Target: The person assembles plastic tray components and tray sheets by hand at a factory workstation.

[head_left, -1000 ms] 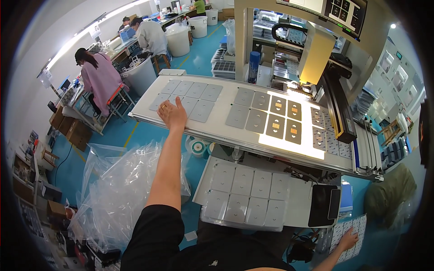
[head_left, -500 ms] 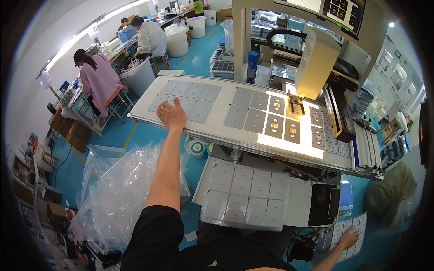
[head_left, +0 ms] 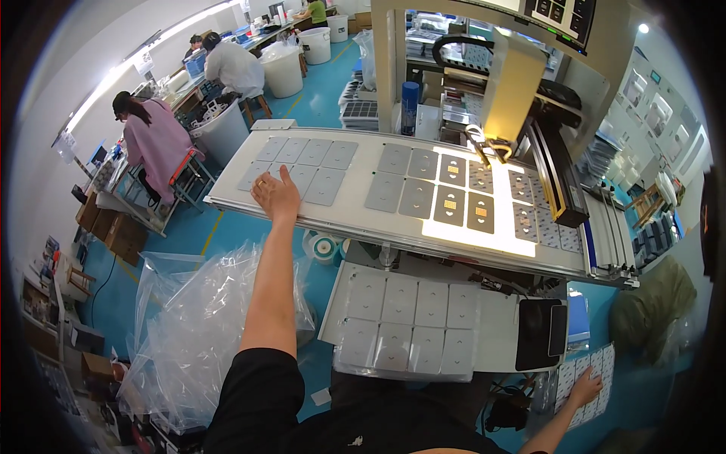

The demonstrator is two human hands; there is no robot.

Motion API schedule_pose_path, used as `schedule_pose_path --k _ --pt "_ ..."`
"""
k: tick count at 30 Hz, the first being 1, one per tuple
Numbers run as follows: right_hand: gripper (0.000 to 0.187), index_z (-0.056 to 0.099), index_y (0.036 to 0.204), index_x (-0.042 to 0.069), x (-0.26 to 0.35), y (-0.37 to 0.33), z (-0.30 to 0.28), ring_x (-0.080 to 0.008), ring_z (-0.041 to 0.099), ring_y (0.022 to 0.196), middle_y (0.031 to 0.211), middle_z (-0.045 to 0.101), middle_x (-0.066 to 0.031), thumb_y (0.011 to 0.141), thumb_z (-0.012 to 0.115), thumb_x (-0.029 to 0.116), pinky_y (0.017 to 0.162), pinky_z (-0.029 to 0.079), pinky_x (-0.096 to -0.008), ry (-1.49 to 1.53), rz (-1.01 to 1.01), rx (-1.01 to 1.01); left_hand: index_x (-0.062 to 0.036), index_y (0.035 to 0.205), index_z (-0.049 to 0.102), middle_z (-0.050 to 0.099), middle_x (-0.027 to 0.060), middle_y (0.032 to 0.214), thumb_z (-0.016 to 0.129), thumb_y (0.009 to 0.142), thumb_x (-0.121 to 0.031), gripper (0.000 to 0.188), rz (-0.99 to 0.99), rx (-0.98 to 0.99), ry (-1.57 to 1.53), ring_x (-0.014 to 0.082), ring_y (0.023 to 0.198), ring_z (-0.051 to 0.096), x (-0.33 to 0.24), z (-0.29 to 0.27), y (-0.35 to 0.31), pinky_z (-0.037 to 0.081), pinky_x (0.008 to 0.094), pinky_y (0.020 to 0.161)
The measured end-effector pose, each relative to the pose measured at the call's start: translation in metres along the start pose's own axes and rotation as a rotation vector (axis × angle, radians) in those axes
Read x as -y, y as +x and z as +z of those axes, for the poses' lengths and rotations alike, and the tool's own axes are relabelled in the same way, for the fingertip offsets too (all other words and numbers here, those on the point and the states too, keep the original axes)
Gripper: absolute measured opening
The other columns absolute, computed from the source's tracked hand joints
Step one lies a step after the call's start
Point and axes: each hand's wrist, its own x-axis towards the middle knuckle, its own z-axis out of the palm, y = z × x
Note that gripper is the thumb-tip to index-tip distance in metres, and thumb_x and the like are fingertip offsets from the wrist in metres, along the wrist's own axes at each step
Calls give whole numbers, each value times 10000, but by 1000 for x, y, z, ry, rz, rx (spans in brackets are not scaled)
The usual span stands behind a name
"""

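Note:
My left hand (head_left: 276, 195) is spread over the near side of a grey sheet of cards (head_left: 324, 187) at the left end of the long white machine bed (head_left: 354, 198). Its fingers are apart and rest on the sheet's lower row. At the lower right, my right hand (head_left: 584, 390) has bent fingers on a white patterned card sheet (head_left: 603, 371); the underside of that grip is hidden. A second card sheet (head_left: 416, 198) lies mid-bed, its right part brightly lit under the machine head (head_left: 514, 87).
Below the bed, a plastic-covered stack of grey card sheets (head_left: 408, 325) lies on a shelf beside a black phone-like slab (head_left: 539, 333). Clear plastic film (head_left: 212, 333) bulges up at the left. Co-workers sit at a bench (head_left: 178, 87) behind. A spray can (head_left: 409, 106) stands behind the bed.
The view has shifted, moving the bed slightly left in the picture. The machine head's tool has moved over the lit cards, and one card there now looks pale and patterned. Both hands keep their places.

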Motion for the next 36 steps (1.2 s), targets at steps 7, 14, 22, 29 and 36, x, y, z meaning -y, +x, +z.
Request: schedule_pose_path --k 7,14,22,29,36 --pt "693 643 1428 -23 4 -3 0 -456 617 1291 1401 627 -285 1046 606 554 1092 503 -531 58 -61 -73 98 1429 554 557 288 1502 432 1135 -543 716 48 -76 67 415 1506 414 17 21 12 223 535 1301" --pt "676 642 1416 -42 9 -10 -9 -468 609 1284 1397 626 -289 1042 608 521 1111 485 -533 103 -57 -142 69 1373 610 622 270 1435 435 1134 -552 689 60 -98 82 420 1428 504 13 28 15 308 537 1252" --pt "706 602 1458 -45 10 -14 -15 -457 542 1365 1461 576 -275 1038 604 524 1194 400 -532 163 -17 -82 63 1429 570 569 267 1502 388 1144 -577 725 42 -22 71 414 1478 454 12 19 11 279 524 1282" --pt "721 568 1506 -15 13 -16 -15 -435 505 1414 1509 542 -253 1060 576 552 1233 360 -528 134 -16 -49 75 1468 547 534 282 1542 350 1143 -600 774 33 3 78 417 1532 387 8 14 11 230 522 1308" --pt "723 585 1490 -36 15 -14 -14 -452 512 1416 1502 554 -282 1053 586 540 1232 361 -542 130 -42 -77 83 1389 597 609 277 1449 415 1132 -574 728 38 -37 102 425 1424 504 11 13 12 328 514 1248"
